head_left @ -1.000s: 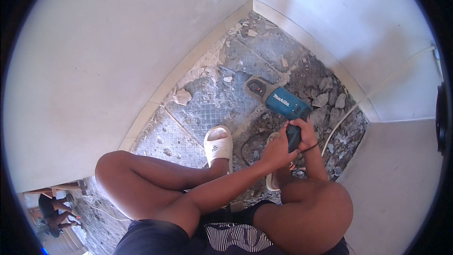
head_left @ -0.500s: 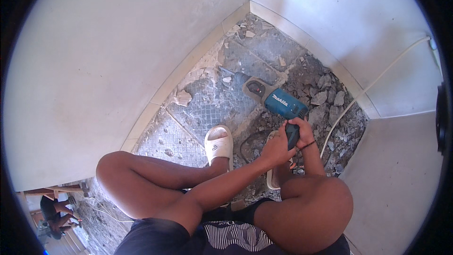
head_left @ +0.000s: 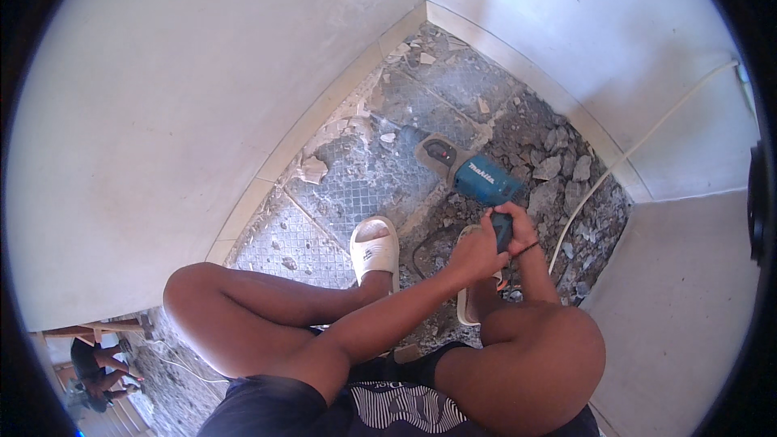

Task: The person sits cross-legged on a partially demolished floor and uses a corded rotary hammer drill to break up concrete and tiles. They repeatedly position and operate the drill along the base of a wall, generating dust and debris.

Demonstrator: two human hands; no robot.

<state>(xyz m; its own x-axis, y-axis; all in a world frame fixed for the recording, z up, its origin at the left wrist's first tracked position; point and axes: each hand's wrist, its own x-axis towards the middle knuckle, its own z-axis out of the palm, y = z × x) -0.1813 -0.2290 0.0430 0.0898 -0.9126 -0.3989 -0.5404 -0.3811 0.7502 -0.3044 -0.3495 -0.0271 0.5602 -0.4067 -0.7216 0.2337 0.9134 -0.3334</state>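
Observation:
A teal and grey hammer drill (head_left: 487,178) lies low over the broken floor, its body slanting toward the left wall. Its thin metal bit (head_left: 385,121) reaches the debris by the left wall's skirting; the exact tip contact is hard to make out. Both hands are wrapped round the drill's dark rear handle. My left hand (head_left: 477,252) closes on it from the left side. On the other side, my right hand (head_left: 522,229) grips the same handle, a dark band at its wrist. The fingers partly hide the handle and its trigger.
Broken rubble (head_left: 558,168) is heaped along the right wall. Pale tile shards (head_left: 312,169) lie near the left skirting (head_left: 263,178). A white cable (head_left: 603,180) hangs along the right wall. My sandalled foot (head_left: 375,249) rests on the floor. Another person (head_left: 99,368) is at the far lower left.
The drill has shifted very slightly left, its bit tip closer to the left skirting. Both hands keep their grip on the handle. The other person's arms have changed position.

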